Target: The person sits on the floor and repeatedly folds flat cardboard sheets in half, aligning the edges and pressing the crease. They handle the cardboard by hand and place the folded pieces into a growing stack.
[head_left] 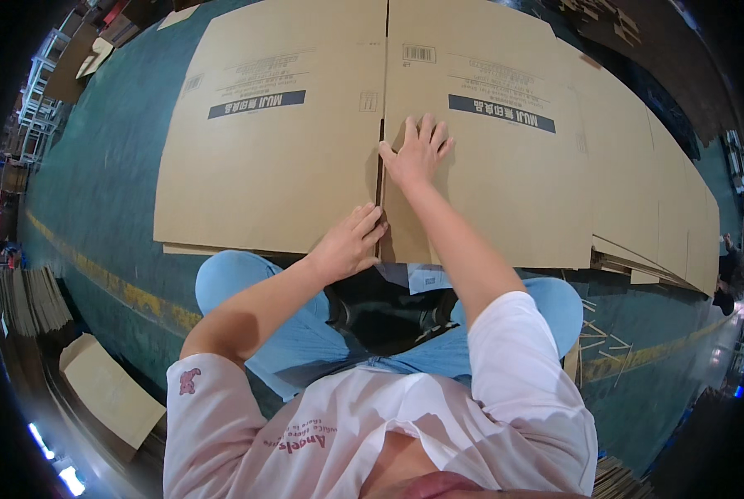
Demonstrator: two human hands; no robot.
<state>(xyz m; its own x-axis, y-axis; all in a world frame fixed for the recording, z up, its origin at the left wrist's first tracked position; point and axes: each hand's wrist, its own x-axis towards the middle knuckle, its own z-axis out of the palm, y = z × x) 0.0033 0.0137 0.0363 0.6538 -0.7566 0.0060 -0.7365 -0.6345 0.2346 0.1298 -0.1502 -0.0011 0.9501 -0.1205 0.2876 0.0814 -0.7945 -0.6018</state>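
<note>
Two flat brown cardboard panels lie before me, a left panel [264, 175] and a right panel [505, 183], with a narrow dark slit between them. Each carries a dark blue printed band. My right hand [419, 154] rests palm down on the right panel beside the slit, its fingers spread. Nearer to me, my left hand [348, 241] lies on the left panel's near corner. Its fingers are stretched toward the slit, with the fingertips at the panel's edge. What is under its palm is hidden.
More layered cardboard [655, 191] extends to the right. Thin strips [605, 341] lie on the green floor [97, 200] by my right knee. Stacked cardboard sheets [27, 303] stand at the left, with a tan sheet [110, 391] near them. A yellow line [122, 287] crosses the floor.
</note>
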